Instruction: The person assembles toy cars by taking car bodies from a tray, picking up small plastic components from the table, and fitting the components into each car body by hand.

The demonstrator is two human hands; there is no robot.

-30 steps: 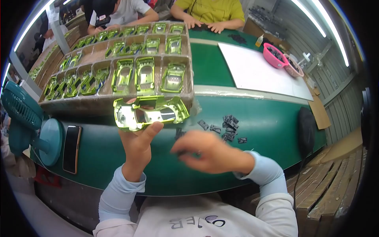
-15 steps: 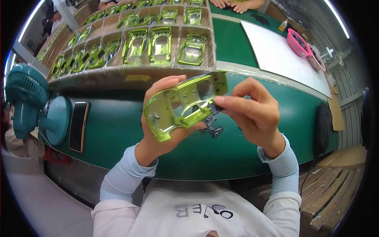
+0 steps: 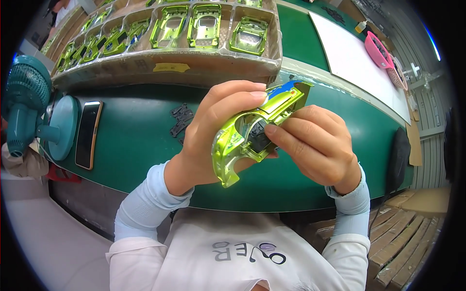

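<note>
My left hand (image 3: 206,123) is closed round a shiny lime-green toy car body shell (image 3: 228,145) with a blue patch on its upper side. The shell is tilted on its side above the table, its wheel arch facing me. Between the thumb and fingers of my right hand (image 3: 318,145) is a small black plastic part (image 3: 258,137), pressed against the shell's open inner side. My right fingers hide part of it. On the table to the left of my left hand lie several loose black plastic parts (image 3: 182,119).
A divided box (image 3: 218,68) of green car shells stands at the far side. On the left are a teal fan (image 3: 63,128) and a phone (image 3: 89,136). A white board (image 3: 357,63), a pink basket (image 3: 377,51) and a black object (image 3: 398,157) are on the right.
The car shell has been turned from its inside facing me onto its side. The black part now sits further within the shell's opening. My view has shifted a little.
</note>
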